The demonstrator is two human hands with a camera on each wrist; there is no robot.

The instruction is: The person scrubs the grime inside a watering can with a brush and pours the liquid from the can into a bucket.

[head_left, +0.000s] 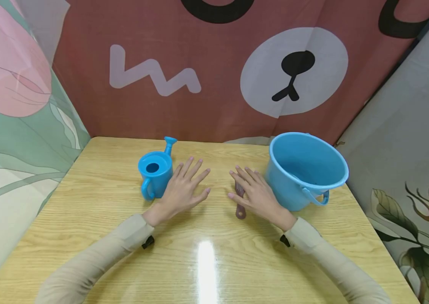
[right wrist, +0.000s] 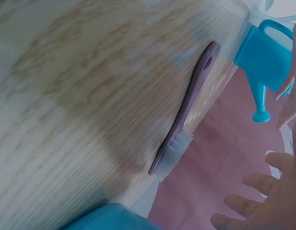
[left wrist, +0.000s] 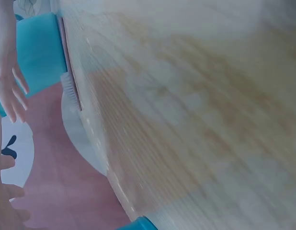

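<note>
Spread above the wooden table, my left hand [head_left: 182,188] holds nothing and is nearest to a blue watering can [head_left: 156,175], whose spout points toward the back. My right hand [head_left: 258,193] also hovers with fingers extended, over a brush [head_left: 240,207] and just left of a blue bucket [head_left: 292,185]. The right wrist view shows the brush with a purple-brown handle [right wrist: 193,96] and pale bristles [right wrist: 174,153] facing up, lying on the table below the hand. In the head view the right fingers partly cover the brush.
The wooden table [head_left: 176,266] ends at a reddish-brown cloth [head_left: 153,114] with a bear face along the back. Printed curtains [head_left: 408,147] hang at both sides. The bucket's handle [head_left: 318,198] hangs down at its front. A light reflection lies on the table's front middle.
</note>
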